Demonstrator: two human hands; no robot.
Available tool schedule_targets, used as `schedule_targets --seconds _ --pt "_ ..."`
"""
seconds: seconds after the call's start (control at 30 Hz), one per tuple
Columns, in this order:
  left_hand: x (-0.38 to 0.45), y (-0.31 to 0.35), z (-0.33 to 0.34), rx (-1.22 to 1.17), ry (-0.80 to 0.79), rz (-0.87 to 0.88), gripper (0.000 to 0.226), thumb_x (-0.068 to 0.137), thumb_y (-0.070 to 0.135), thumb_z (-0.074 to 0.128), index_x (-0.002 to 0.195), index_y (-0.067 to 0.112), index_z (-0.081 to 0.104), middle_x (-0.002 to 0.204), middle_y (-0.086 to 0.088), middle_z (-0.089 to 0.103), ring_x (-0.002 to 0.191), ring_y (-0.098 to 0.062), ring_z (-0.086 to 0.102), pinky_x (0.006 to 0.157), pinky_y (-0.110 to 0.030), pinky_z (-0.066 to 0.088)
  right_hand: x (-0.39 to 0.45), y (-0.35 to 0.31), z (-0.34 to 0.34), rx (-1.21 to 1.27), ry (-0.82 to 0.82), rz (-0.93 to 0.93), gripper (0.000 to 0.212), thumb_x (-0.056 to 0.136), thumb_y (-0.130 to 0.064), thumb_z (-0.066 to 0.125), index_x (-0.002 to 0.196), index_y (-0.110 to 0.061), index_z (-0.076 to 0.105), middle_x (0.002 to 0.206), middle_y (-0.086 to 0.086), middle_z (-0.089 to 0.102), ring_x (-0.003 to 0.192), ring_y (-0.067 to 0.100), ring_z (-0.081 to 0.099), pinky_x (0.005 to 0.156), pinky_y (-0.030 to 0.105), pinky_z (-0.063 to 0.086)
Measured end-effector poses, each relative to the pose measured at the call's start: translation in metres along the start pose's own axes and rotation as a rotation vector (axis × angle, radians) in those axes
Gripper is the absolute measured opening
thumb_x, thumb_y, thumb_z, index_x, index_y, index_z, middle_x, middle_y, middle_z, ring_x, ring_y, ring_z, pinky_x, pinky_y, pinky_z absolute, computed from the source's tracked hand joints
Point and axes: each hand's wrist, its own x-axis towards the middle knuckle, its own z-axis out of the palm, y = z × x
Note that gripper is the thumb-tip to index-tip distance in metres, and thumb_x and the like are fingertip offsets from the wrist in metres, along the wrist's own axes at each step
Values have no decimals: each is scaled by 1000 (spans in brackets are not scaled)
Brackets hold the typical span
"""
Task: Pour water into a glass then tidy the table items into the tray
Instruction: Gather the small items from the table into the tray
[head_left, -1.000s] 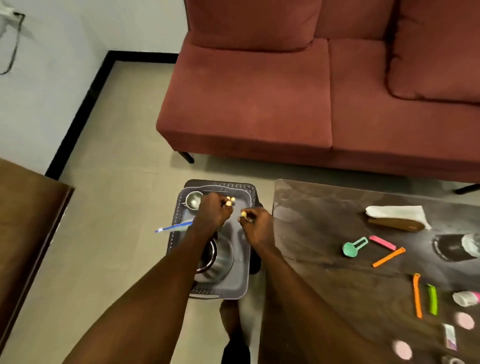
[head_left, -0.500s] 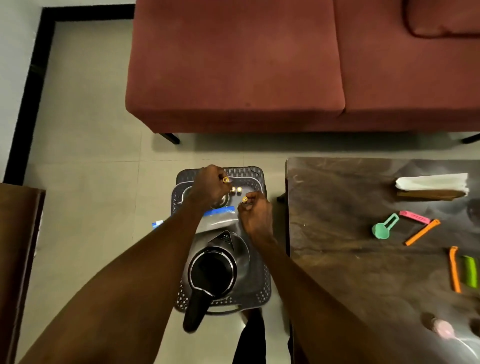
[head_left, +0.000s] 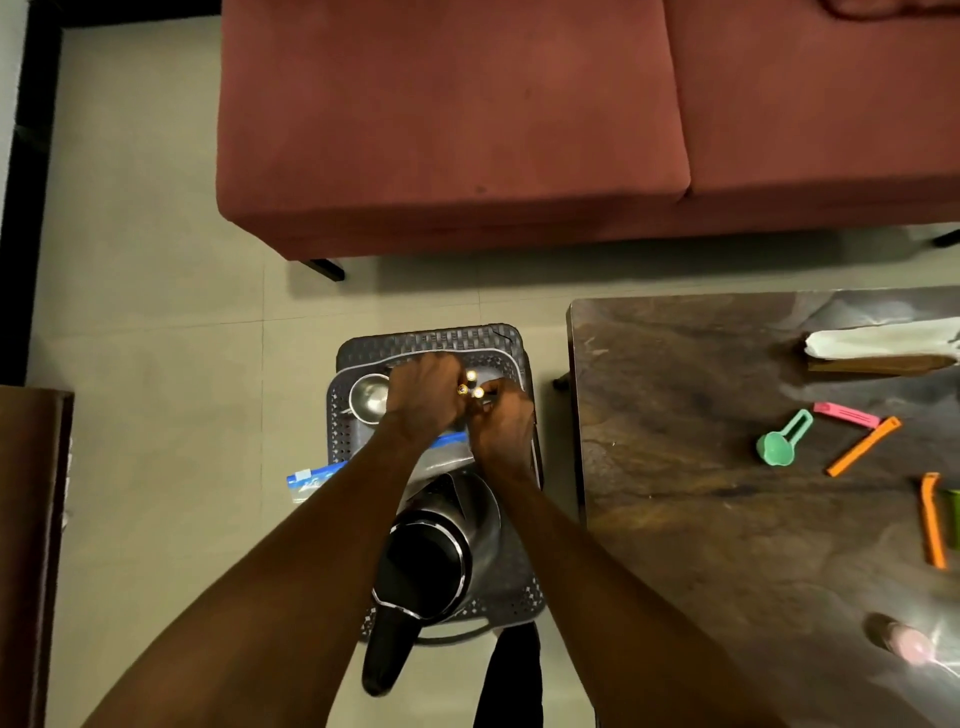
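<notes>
While both hands meet over the far end of the grey tray (head_left: 340, 415), the left hand (head_left: 423, 397) and right hand (head_left: 501, 421) curl around small gold-tipped batteries (head_left: 471, 384). Nearer sits a black kettle (head_left: 423, 566). Rightward, well apart on the bench (head_left: 675, 467), clips (head_left: 862, 446) lie untidied, closest to the right hand.

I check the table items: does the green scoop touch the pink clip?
Apart. The head view shows bare table between the green scoop and the pink clip.
</notes>
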Motion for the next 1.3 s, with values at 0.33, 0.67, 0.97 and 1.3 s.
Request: schedule_targets --seconds 0.33,0.67,0.97,1.3 --pt "-8 -1 12 205 82 72 16 85 34 65 87 19 63 84 -3 67 73 -24 64 61 -30 34 3 3 11 1 20 -27 9 89 -1 61 97 1 64 94 16 67 83 28 64 71 40 54" --pt "-8 -5 11 220 89 48 13 80 29 70 76 20 62 73 -3 68 64 -25 64 57 -28 33 7 5 13 -18 45 -19 11 90 -1 61 99 2 66 96 13 68 79 15 56 66 20 42" --pt "-7 -7 16 190 96 64 16 82 30 69 81 15 63 78 -6 69 67 -27 65 58 -29 33 9 10 18 -19 46 -34 11 91 -3 62 101 1 66 97 13 68 80 16 59 64 11 38" --pt "-5 -11 20 164 99 81 23 83 39 67 93 18 63 91 -5 69 79 -26 66 63 -31 35 7 12 16 -26 57 -41 11 90 -2 63 100 2 65 95 13 67 76 11 52 58 2 37"
